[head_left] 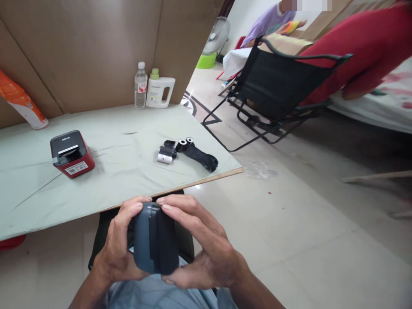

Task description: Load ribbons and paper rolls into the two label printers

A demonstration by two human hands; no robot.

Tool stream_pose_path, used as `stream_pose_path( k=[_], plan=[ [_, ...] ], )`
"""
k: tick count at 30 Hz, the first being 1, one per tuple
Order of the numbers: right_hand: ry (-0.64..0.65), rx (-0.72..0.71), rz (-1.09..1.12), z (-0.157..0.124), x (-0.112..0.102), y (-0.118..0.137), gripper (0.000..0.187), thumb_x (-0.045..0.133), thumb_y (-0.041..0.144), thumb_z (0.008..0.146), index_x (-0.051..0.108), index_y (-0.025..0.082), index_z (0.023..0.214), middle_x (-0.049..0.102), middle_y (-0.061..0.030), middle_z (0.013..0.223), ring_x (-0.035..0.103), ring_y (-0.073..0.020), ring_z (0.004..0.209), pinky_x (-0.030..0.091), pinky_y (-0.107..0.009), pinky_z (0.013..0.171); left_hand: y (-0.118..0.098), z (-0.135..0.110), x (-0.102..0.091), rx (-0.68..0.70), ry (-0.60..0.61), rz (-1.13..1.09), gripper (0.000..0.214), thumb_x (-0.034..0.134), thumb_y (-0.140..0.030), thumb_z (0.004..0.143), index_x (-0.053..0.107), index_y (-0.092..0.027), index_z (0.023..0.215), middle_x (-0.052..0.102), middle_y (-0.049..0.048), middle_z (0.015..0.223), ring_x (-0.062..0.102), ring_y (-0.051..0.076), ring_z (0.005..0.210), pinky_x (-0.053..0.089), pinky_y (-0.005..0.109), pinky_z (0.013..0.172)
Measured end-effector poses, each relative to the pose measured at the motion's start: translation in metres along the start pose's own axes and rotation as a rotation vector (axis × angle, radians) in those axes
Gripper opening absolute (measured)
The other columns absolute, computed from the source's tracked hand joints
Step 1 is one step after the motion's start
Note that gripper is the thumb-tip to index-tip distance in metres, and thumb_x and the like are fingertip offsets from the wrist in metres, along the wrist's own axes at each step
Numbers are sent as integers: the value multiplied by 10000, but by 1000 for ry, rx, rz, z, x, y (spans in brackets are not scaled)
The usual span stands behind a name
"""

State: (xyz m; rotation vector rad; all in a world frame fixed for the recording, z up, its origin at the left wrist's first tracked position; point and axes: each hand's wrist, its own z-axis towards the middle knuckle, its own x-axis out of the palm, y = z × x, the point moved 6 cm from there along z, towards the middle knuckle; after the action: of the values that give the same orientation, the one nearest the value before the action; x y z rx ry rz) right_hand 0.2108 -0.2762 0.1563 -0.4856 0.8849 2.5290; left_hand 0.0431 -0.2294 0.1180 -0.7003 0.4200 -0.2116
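Above my lap, I hold a small blue-grey and black device [156,240], shaped like a portable printer with rounded corners and a seam along it. My left hand [119,244] grips its blue-grey side, fingertips at the top edge. On the black side is my right hand [206,244], its fingers over the top edge and the thumb at the bottom. A red and black printer [72,152] stands on the table's left part. Small rolls [166,153], black and white, lie near the right corner beside a black strap-like piece [199,155] with two white-ended cylinders.
A water bottle [140,86], a white jug [160,92] and an orange bottle [24,103] stand at the back of the table [128,176], against a cardboard wall. Off to the right are a black folding chair [277,81] and two people [264,23].
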Motion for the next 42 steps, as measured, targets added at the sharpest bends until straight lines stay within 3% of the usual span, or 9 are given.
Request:
stream_pose_path(
  k=[21,35,42],
  plan=[
    [-11,21,-26,-1,0,1,804,837,425,801,527,137,1484,687,-205,1264,715,-359,1149,638,-501,927,-1,-1,1,-8,-26,8,1020,917,-385,746,376,-229,1596,608,235,1405,648,386,1285,565,561,1042],
    [-2,50,-3,-1,1,-2,811,855,426,785,531,171,1483,694,-191,1265,727,-355,1120,642,-483,896,2,0,-1,-2,16,28,1063,948,-437,704,396,-231,1589,621,242,1404,662,400,1266,555,564,1050],
    [18,39,15,3,2,-2,801,847,460,817,521,165,1486,685,-191,1247,719,-346,1121,637,-475,901,1,4,-2,41,48,22,1003,905,-437,758,390,-210,1588,598,257,1420,644,390,1288,567,540,1028]
  ],
)
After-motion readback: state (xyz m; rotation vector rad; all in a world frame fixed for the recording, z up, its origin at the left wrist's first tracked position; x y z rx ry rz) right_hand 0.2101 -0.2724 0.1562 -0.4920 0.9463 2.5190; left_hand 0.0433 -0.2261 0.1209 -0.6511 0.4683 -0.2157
